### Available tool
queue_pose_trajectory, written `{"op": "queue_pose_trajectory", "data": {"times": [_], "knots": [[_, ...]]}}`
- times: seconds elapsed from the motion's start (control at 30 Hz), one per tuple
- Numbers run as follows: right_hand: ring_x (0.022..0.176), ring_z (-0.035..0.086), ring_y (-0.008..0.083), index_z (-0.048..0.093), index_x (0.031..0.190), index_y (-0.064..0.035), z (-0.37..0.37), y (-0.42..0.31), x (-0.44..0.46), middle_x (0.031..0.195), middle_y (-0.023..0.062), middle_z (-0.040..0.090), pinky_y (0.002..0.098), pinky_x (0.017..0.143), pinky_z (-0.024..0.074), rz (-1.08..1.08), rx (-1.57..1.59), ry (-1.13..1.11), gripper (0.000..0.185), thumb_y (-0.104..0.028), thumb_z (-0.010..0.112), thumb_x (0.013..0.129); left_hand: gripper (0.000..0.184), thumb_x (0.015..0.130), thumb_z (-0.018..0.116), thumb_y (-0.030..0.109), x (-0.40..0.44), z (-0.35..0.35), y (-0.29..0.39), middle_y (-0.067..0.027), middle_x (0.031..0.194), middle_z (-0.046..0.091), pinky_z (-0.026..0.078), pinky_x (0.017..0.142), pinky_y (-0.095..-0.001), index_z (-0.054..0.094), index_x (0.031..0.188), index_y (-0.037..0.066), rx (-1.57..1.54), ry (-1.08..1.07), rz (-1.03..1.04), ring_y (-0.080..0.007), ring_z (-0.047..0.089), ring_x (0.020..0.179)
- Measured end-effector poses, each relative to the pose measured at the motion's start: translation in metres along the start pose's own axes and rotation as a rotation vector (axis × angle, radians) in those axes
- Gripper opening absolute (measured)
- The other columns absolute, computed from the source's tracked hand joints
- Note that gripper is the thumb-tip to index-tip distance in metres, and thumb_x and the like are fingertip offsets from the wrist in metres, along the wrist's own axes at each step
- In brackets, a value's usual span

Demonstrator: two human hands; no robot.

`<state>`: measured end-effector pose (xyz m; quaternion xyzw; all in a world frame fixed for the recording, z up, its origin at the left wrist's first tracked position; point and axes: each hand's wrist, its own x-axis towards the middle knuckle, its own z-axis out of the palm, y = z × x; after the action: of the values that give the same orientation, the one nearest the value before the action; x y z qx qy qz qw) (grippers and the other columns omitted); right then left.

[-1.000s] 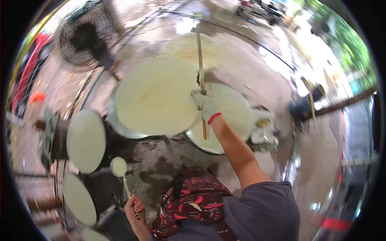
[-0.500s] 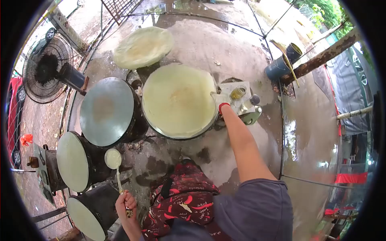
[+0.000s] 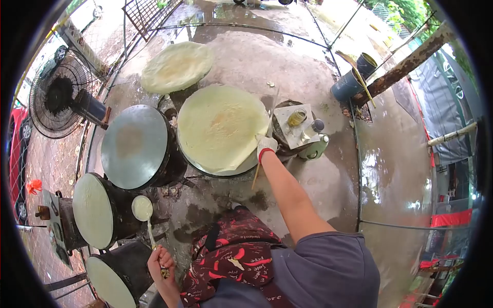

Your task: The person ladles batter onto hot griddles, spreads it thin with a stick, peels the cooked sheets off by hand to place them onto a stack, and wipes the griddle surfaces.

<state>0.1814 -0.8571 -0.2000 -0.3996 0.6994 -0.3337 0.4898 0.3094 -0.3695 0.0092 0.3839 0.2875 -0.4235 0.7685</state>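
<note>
My left hand, closed, grips a ladle whose bowl carries pale batter. In a white glove with a red cuff, my right hand is closed at the right edge of a big thin flatbread. The fingers pinch that edge, and a long thin spatula passes through the same hand, its thin blade pointing away from me. Beneath the flatbread is a round griddle, its front right rim showing. The bread's front right edge looks lifted or folded.
A bare round griddle and two batter-coated griddles stand to the left. Another flatbread lies behind. Jars stand on a board at right, beside a green container. A fan stands far left.
My right hand has come nearer to me and left along the flatbread's edge. The bread has shifted slightly on the griddle, baring its front right rim. My left hand with the ladle stays put.
</note>
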Motion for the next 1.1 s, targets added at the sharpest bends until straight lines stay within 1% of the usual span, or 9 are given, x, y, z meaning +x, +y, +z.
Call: {"op": "queue_pose_trajectory", "data": {"times": [0.1, 0.13, 0.27, 0.57, 0.73, 0.83, 0.93, 1.03, 1.1], "knots": [[0.08, 0.06, 0.0192, 0.063, 0.099, 0.0063, 0.009, -0.056, -0.022, 0.093, 0.0121, 0.065, 0.0303, 0.073, 0.0464, -0.043, 0.123, -0.075, 0.034, -0.008, 0.068, 0.069, 0.01, 0.09, 0.044, 0.004, -0.005, -0.001, 0.0, 0.0003, 0.06, 0.037, 0.033, 0.034, -0.0194, 0.04, 0.08, 0.005, -0.006, 0.008, 0.007, -0.0048, 0.035, 0.041], [0.081, 0.06, 0.0202, 0.06, 0.103, 0.0064, 0.023, -0.047, -0.002, 0.094, 0.0118, 0.063, 0.0306, 0.074, 0.0468, -0.281, 0.45, -0.233, 0.036, -0.002, 0.066, 0.069, 0.01, 0.09, 0.044, 0.004, -0.007, -0.003, -0.001, 0.0003, 0.06, 0.037, 0.033, 0.034, -0.0194, 0.04, 0.081, 0.004, -0.006, 0.013, 0.01, -0.0049, 0.035, 0.041], [0.067, 0.054, 0.0158, 0.061, 0.098, 0.0025, 0.038, -0.125, -0.029, 0.078, 0.005, 0.061, 0.0307, 0.066, 0.0432, -0.162, 0.39, -0.235, 0.029, -0.008, 0.064, 0.071, 0.007, 0.089, 0.044, 0.005, -0.007, -0.024, -0.002, -0.0014, 0.064, 0.039, 0.035, 0.034, -0.0208, 0.046, 0.093, 0.0, -0.071, -0.037, -0.011, -0.0066, 0.037, 0.043], [0.065, 0.054, 0.0084, 0.061, 0.085, 0.0005, 0.004, -0.254, -0.194, 0.074, 0.0018, 0.06, 0.0213, 0.059, 0.0433, -0.546, 0.351, -0.862, 0.016, -0.006, 0.069, 0.072, 0.006, 0.087, 0.045, 0.004, -0.014, -0.044, -0.004, -0.0007, 0.064, 0.04, 0.033, 0.034, -0.0201, 0.045, 0.092, 0.0, -0.16, -0.014, 0.039, -0.0064, 0.036, 0.042], [0.064, 0.059, 0.0097, 0.063, 0.087, 0.002, 0.07, -0.353, -0.134, 0.075, 0.0045, 0.064, 0.0212, 0.056, 0.0477, -0.661, -0.159, -0.944, 0.017, -0.008, 0.07, 0.076, 0.003, 0.087, 0.046, 0.005, -0.007, -0.04, -0.013, -0.0004, 0.063, 0.039, 0.033, 0.034, -0.0203, 0.044, 0.089, 0.002, -0.224, 0.055, 0.161, -0.0064, 0.036, 0.042], [0.065, 0.059, 0.0097, 0.063, 0.089, 0.0005, 0.155, -0.381, -0.087, 0.076, 0.0043, 0.064, 0.0224, 0.059, 0.048, -0.584, -0.234, -1.217, 0.02, -0.011, 0.07, 0.074, 0.003, 0.088, 0.046, 0.005, 0.006, -0.029, -0.015, -0.0002, 0.062, 0.039, 0.033, 0.035, -0.0207, 0.043, 0.087, 0.003, -0.301, 0.057, 0.198, -0.0065, 0.035, 0.042], [0.065, 0.061, 0.0158, 0.067, 0.094, -0.0032, 0.207, -0.443, -0.081, 0.074, 0.0076, 0.066, 0.0289, 0.061, 0.0484, -1.366, -0.771, -0.889, 0.032, -0.026, 0.069, 0.071, 0.004, 0.088, 0.046, 0.005, 0.019, -0.008, -0.018, -0.0003, 0.062, 0.039, 0.033, 0.035, -0.0208, 0.043, 0.085, 0.004, -0.353, 0.084, 0.237, -0.0065, 0.035, 0.043], [0.067, 0.062, 0.0187, 0.068, 0.091, -0.0084, 0.223, -0.499, -0.1, 0.078, 0.0096, 0.067, 0.0316, 0.067, 0.049, -1.358, -0.688, -0.859, 0.03, -0.032, 0.063, 0.074, 0.005, 0.089, 0.046, 0.006, 0.029, 0.008, -0.022, -0.0004, 0.062, 0.039, 0.032, 0.035, -0.021, 0.043, 0.085, 0.003, -0.397, 0.096, 0.27, -0.0065, 0.035, 0.043], [0.069, 0.062, 0.0173, 0.067, 0.09, -0.0082, 0.199, -0.507, -0.14, 0.078, 0.0093, 0.066, 0.0295, 0.066, 0.0492, -1.558, -0.741, -0.819, 0.025, -0.024, 0.064, 0.07, 0.006, 0.089, 0.046, 0.007, 0.036, 0.017, -0.025, -0.0005, 0.062, 0.039, 0.032, 0.035, -0.0212, 0.043, 0.086, 0.003, -0.428, 0.091, 0.278, -0.0065, 0.035, 0.043]]}}
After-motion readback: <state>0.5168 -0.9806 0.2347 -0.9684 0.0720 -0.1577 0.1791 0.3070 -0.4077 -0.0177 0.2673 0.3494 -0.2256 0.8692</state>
